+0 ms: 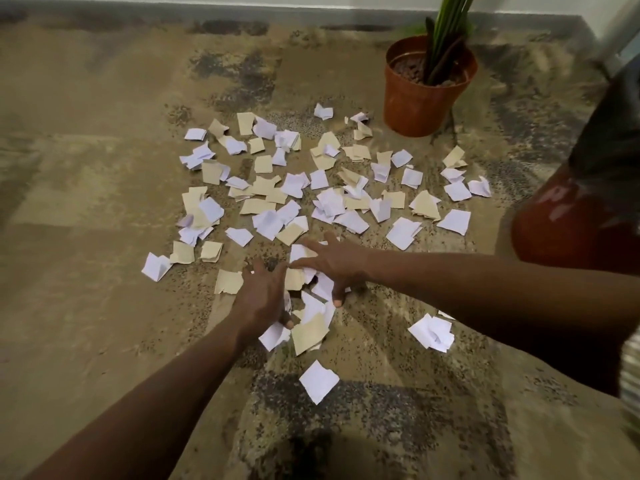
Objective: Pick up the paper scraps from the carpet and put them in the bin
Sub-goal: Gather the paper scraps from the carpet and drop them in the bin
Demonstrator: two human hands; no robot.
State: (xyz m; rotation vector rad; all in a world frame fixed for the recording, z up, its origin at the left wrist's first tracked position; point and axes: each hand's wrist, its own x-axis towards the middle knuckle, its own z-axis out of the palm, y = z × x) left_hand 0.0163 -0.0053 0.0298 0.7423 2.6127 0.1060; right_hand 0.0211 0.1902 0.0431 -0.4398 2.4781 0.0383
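Paper, white and tan: the paper scraps (311, 188) lie scattered over the mottled brown carpet (104, 168), thickest in a wide patch ahead of me, with a few strays nearer, such as one white scrap (318, 381) alone in the foreground.
Left hand: my left hand (263, 299) is low over the near edge of the patch, fingers spread and nearly straight, holding nothing that I can see; its thumb touches a small heap of scraps (311, 327).
Right hand: my right hand (332, 263) is spread wide, palm down, over the same heap, fingertips resting on or just above the paper; nothing is pinched.
Bin: a red container with a dark liner (581, 216) stands at the right edge, only partly in view; I judge it to be the bin.
Step in hand: raking the near scraps together between both palms, in my judgement.
Method advised: I keep both hands flat to the pile, draw them inward, and close on the heap only once it is compact.
Risk: loose sheets may slip out on lifting; the potted plant (429, 84) stands just beyond the far scraps.
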